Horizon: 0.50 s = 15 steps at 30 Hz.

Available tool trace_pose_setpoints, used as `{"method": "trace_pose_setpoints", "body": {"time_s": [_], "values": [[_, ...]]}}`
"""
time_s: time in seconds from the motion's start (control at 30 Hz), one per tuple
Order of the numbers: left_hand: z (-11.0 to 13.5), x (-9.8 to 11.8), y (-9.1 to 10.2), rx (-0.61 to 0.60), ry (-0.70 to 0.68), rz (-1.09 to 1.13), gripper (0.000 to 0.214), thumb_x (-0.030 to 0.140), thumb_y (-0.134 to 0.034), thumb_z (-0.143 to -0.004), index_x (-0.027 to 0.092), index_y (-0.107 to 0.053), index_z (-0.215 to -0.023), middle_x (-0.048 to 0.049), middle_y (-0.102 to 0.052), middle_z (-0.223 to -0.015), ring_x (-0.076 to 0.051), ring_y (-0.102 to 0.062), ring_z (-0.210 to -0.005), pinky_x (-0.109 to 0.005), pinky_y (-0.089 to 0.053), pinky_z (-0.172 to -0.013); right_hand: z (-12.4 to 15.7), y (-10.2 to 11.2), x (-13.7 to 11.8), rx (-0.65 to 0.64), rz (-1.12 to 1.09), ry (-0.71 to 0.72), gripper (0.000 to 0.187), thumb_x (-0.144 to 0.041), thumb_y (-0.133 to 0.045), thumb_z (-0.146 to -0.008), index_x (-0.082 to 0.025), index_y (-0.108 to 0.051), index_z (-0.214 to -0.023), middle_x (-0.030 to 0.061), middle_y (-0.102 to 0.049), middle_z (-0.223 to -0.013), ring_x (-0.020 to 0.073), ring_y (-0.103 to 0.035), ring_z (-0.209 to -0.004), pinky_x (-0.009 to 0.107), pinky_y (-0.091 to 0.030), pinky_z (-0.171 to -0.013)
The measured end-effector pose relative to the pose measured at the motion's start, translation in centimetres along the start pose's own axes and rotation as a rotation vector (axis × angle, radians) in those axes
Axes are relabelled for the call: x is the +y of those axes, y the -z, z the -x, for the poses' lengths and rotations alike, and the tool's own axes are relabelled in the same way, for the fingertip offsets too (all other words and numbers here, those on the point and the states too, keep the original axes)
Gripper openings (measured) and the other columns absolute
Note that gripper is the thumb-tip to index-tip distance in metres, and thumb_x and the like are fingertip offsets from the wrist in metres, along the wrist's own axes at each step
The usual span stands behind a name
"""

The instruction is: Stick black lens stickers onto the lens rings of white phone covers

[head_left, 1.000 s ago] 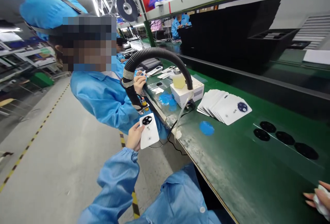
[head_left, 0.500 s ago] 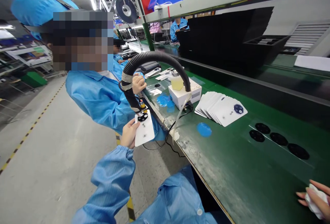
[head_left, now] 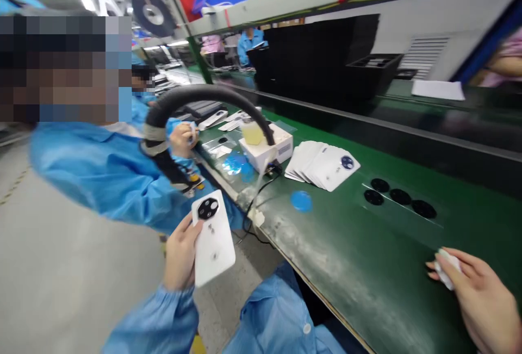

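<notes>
My left hand (head_left: 180, 253) grips a white phone back cover (head_left: 212, 240) with a black round camera ring, held off the bench edge just below the nozzle of a black corrugated hose (head_left: 179, 109). My right hand (head_left: 477, 294) rests on the green bench (head_left: 367, 256) at the lower right, fingers closed on a small white cloth (head_left: 446, 267). A fanned stack of white covers (head_left: 322, 166) lies on the bench past the hose. Three black round rings (head_left: 399, 196) lie in a row on a clear strip to its right.
A co-worker in a blue coat (head_left: 101, 169) sits close on the left, hand by the hose. A white box (head_left: 267, 150) with a yellow-liquid bottle (head_left: 253, 132) stands on the bench. A blue disc (head_left: 302, 200) lies nearby. Black trays (head_left: 326, 55) are stacked at the back.
My left hand has drawn the cover down and away from the hose nozzle, towards me. My right hand with the cloth has come further into view; the camera swung right.
</notes>
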<state>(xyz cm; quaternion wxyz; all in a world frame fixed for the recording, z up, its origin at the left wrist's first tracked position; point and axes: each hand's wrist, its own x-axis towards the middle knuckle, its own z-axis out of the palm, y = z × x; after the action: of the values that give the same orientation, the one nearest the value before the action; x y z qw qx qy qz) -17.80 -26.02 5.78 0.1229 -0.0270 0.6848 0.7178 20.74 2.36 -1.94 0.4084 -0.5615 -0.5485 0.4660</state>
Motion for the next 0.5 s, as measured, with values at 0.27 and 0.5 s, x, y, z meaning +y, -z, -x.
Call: {"method": "trace_pose_setpoints", "body": {"time_s": [0.27, 0.5], "values": [[9.1, -2.8, -8.2, -0.762, 0.225, -0.130, 0.082, 0.036, -0.078, -0.072, 0.022, -0.038, -0.142, -0.0052, -0.075, -0.085, -0.018, -0.068, -0.057, -0.023, -0.054, -0.050, 0.8, -0.6, -0.7, -0.007, -0.098, 0.085, 0.045, -0.053, -0.073, -0.071, -0.017, -0.066, -0.096, 0.0060, -0.064, -0.084, 0.0183, -0.062, -0.071, 0.029, -0.056, -0.056], [14.3, -8.9, -23.4, -1.450, 0.273, -0.168, 0.067, 0.027, -0.071, -0.076, 0.012, -0.040, -0.133, -0.0105, -0.074, -0.088, -0.020, -0.069, -0.071, -0.027, -0.053, -0.063, 0.9, -0.3, -1.1, 0.099, -0.127, 0.183, 0.039, -0.050, -0.066, -0.079, -0.015, -0.065, -0.094, 0.0070, -0.063, -0.087, 0.0160, -0.061, -0.067, 0.028, -0.056, -0.052]]}}
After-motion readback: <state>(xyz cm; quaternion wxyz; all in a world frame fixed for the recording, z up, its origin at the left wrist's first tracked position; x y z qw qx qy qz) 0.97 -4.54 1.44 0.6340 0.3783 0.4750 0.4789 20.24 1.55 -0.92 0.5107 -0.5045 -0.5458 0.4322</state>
